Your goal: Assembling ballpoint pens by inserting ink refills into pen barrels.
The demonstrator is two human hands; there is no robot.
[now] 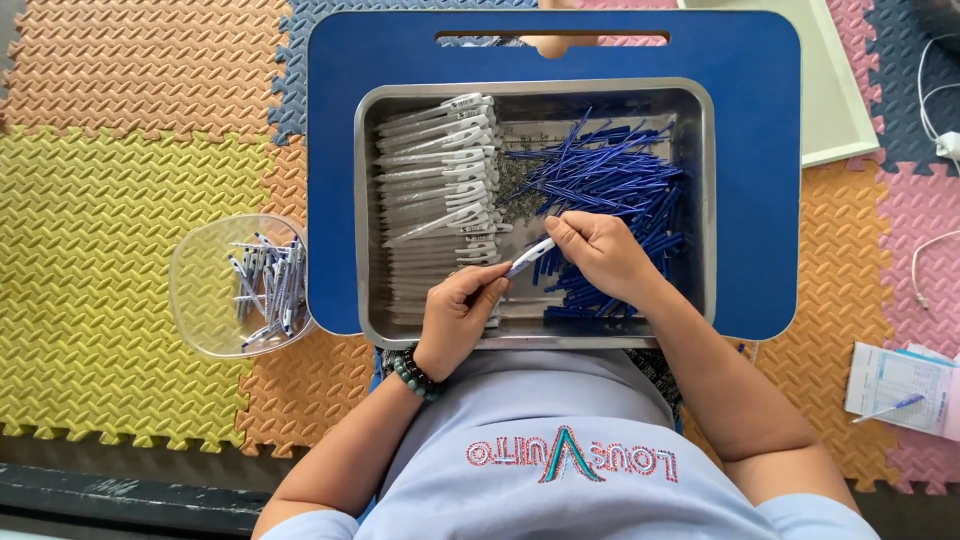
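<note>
Not much in the way of labels here. Only real one is a white printed paper form (893, 386) lying on the foam floor mat (120, 250) at the far right edge, rectangular, pale blue grid lines on it, with a blue pen (891, 408) resting across it. No screens, signs or boxes that I can see.

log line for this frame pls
left hand: holds white pen barrel | right hand: pinches barrel tip | steel tray: white barrels left, blue refills right
</note>
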